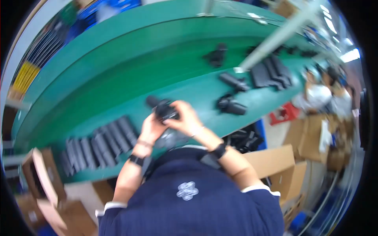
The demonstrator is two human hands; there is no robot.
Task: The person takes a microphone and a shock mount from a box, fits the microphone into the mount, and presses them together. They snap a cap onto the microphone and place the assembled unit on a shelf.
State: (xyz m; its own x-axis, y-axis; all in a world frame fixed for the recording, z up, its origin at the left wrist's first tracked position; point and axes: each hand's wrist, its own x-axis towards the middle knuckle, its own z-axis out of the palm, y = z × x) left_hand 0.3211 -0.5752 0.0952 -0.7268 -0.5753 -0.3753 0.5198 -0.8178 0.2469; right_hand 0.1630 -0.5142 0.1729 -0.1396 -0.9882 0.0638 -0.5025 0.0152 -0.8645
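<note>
Fingers (pixel 181 104) of left hand (pixel 152 128) and right hand (pixel 186 118) curl round a black, plastic-looking tubular part (pixel 166 111), long axis pointing forward-left, left hand nearer its tube end

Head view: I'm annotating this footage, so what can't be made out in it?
In the head view:
Black cylindrical part: blurred, partly covered by the left hand and right hand.
Blue bin: partly hidden by the right forearm.
Cardboard box, lower right: contents mostly hidden by its flaps.
Dark parts beyond the slanted post: too small and blurred.
</note>
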